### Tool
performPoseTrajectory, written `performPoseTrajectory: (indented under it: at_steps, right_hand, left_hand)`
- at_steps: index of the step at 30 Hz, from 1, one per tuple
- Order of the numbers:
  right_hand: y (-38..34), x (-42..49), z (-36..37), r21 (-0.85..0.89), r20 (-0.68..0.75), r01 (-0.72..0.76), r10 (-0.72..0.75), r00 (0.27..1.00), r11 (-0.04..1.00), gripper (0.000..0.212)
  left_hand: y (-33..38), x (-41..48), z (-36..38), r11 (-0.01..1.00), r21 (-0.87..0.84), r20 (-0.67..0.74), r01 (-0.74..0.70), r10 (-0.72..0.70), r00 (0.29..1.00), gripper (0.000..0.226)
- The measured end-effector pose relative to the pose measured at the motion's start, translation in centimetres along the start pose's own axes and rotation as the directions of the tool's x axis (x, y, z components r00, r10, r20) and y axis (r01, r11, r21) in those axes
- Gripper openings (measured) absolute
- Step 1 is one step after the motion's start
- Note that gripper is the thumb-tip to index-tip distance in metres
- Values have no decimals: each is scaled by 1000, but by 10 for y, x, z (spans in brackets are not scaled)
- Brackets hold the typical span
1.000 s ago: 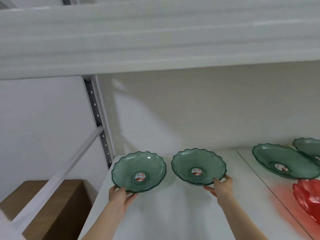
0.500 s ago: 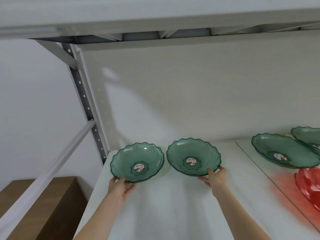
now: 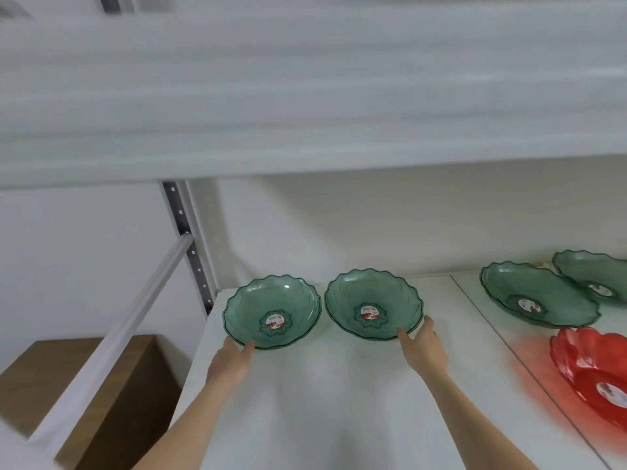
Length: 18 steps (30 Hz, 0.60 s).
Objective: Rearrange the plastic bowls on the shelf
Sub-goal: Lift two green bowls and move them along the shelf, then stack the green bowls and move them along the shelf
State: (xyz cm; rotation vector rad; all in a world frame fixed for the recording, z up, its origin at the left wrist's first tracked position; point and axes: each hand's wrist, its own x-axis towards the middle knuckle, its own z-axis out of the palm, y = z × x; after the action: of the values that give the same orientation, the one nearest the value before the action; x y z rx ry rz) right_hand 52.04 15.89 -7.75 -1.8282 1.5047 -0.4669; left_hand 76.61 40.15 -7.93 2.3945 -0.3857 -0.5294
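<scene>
Two round green plastic bowls with scalloped rims and centre stickers stand side by side on the white shelf. My left hand holds the near rim of the left green bowl. On the near right rim of the right green bowl is my right hand, thumb and fingers against the edge. The two bowls almost touch each other and both sit flat on the shelf.
Two more green bowls and a red bowl lie on the adjoining shelf board at the right. An upper shelf hangs low overhead. A perforated upright and a slanted rail stand left, above a wooden box.
Both hands stay on the bowls' near rims and the bowls keep their places. My head has tilted, so the upper shelf fills more of the view again.
</scene>
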Motion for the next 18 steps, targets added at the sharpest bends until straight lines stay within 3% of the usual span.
performPoseTrajectory:
  at_steps: [4, 6, 11, 18]
  right_hand:
    - [2, -28, -34, -339, 1, 158, -168, 986, 928, 77]
    - [3, -44, -54, -444, 2, 219, -243, 970, 869, 77]
    - [15, -84, -109, -546, 4, 293, -347, 938, 785, 79]
    - [53, -108, -185, -606, -9, 351, -447, 895, 714, 82]
  left_hand:
    - [9, -30, -20, 924, 369, -32, -101, 121, 992, 67]
    - [22, -57, -27, 868, 468, -60, -166, 218, 974, 67]
    - [57, -132, -29, 764, 577, -41, -288, 379, 924, 70]
    - [101, -214, 2, 681, 600, -66, -420, 566, 822, 71]
